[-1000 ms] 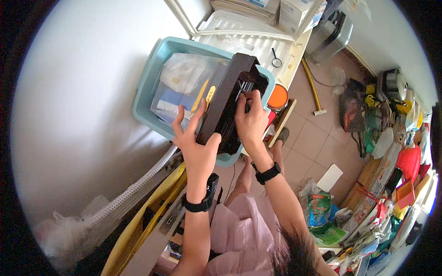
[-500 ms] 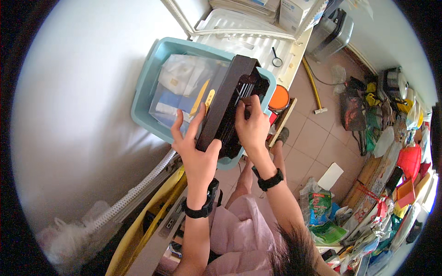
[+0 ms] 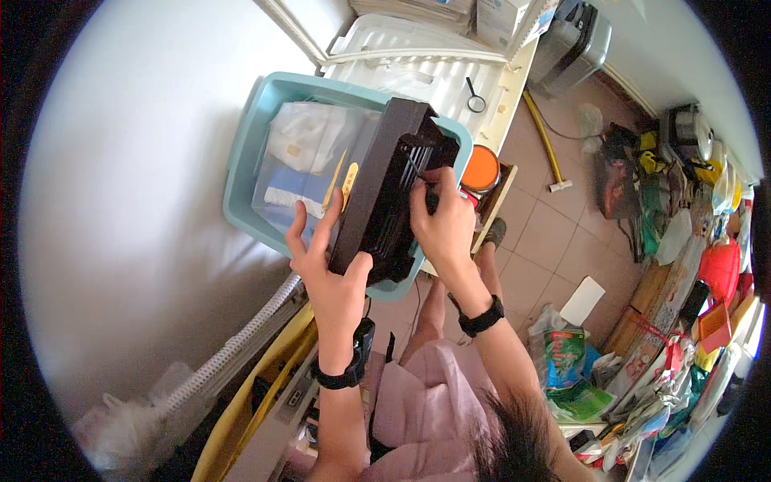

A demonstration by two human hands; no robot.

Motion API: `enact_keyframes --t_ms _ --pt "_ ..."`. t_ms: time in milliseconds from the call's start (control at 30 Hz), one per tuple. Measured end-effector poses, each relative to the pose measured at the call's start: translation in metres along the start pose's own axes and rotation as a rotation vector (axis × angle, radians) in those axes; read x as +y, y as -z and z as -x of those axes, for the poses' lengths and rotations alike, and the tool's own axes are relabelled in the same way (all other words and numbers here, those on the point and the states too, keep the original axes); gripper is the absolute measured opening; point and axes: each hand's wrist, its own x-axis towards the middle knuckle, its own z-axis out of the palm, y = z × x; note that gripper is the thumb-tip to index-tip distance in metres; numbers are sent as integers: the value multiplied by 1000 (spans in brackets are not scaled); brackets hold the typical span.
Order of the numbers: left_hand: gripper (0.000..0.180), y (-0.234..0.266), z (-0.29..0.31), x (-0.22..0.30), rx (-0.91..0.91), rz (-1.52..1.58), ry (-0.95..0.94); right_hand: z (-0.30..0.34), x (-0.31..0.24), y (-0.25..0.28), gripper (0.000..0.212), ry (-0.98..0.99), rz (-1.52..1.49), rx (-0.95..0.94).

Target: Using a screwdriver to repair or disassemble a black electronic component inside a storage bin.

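A dark brown, open-faced case (image 3: 384, 177) with slots inside lies tilted across the right part of a teal plastic bin (image 3: 241, 173). My left hand (image 3: 328, 277) grips the case's lower left end, thumb on its top edge and two fingers stretched along its side. Over the case's opening, my right hand (image 3: 446, 213) has thumb and index finger pinched on a thin grey rod (image 3: 412, 163) that reaches toward the slots. Beside the case in the bin is a clear plastic container (image 3: 273, 181) with a yellow handle (image 3: 349, 181), and white and blue packages show through it.
A small magnifying glass (image 3: 475, 103) lies on a translucent lid (image 3: 385, 48) on the shelf behind. An orange-topped tin (image 3: 480, 169) stands right of the bin. A yellow-handled mallet (image 3: 546, 145) is on the tiled floor. Bags and clutter line the right wall; a corrugated hose (image 3: 233, 345) runs at left.
The case tilts slightly differently and, with the bin, sits a little further left in view. My left hand has shifted left and down with it. The pinched rod now shows more clearly.
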Motion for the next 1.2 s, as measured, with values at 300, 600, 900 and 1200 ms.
enact_keyframes --t_ms 300,600,900,1200 --pt "74 -1 -2 16 -34 -20 25 -23 31 22 18 346 101 2" --pt "80 -5 -4 18 -19 20 124 -34 50 13 22 353 11 138" --pt "86 -10 -1 4 -13 8 90 -35 52 8 23 265 -149 130" --pt "89 -5 8 -5 56 -13 197 -40 61 7 27 303 -143 114"
